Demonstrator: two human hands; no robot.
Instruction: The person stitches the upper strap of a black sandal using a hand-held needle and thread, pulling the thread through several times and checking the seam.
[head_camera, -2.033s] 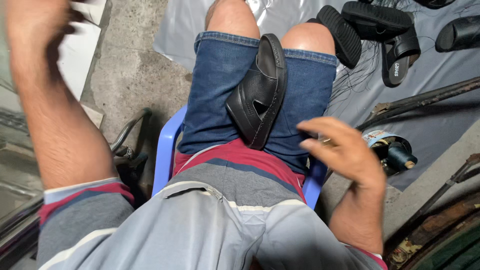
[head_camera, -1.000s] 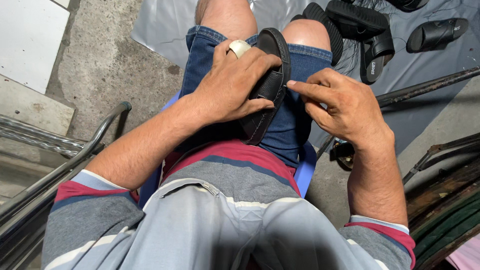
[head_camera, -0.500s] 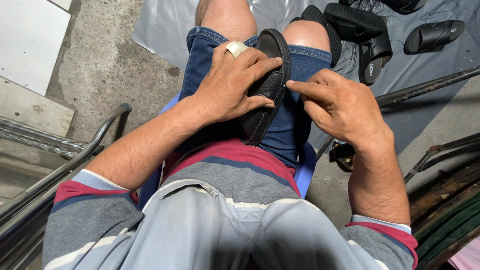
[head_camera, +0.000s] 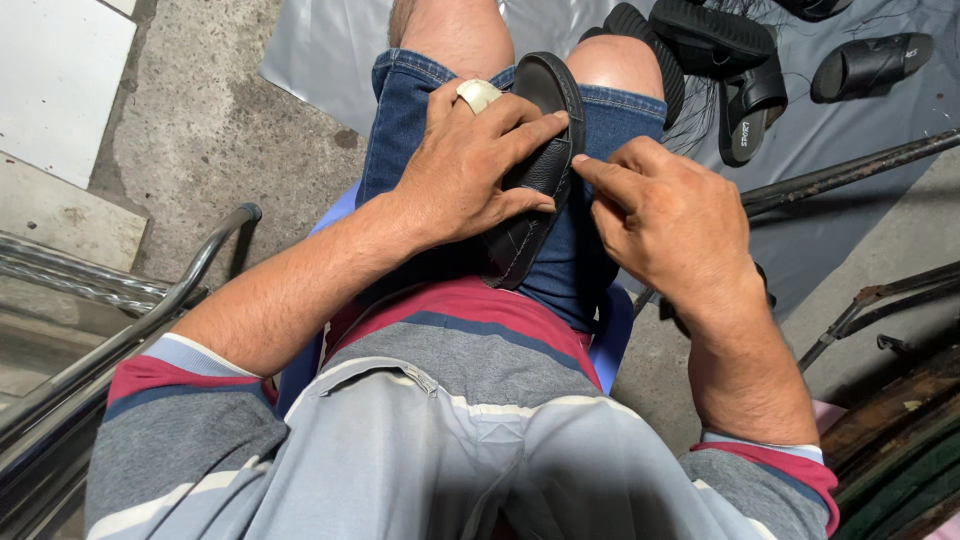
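He sits on a blue plastic stool (head_camera: 612, 335), only slivers of it showing under his striped shirt (head_camera: 470, 420) and denim shorts (head_camera: 410, 130). One black sandal (head_camera: 535, 170) lies on his lap, set on edge between the thighs, its toe toward the knees. The left hand (head_camera: 470, 165) is wrapped over it, fingers curled across the upper and thumb pressed against the lower side, so it holds the sandal firmly; a single pale ring (head_camera: 478, 94) sits on one finger. The right hand (head_camera: 670, 225) is just beside it, loosely curled and holding nothing, the forefinger stretched out so its tip touches the sandal's edge.

To his left, one curved grey metal tube (head_camera: 190, 285) rises over the rough concrete floor (head_camera: 210, 130). To his right, dark rusty bars (head_camera: 850, 172) cross at an angle.

Beyond his knees a grey sheet (head_camera: 330, 50) is spread on the ground, and on it lie more black sandals (head_camera: 745, 95): I count four clearly, one sole-up, one resting partly on its neighbour, one apart to the right, plus the edge of a fifth at the top border.
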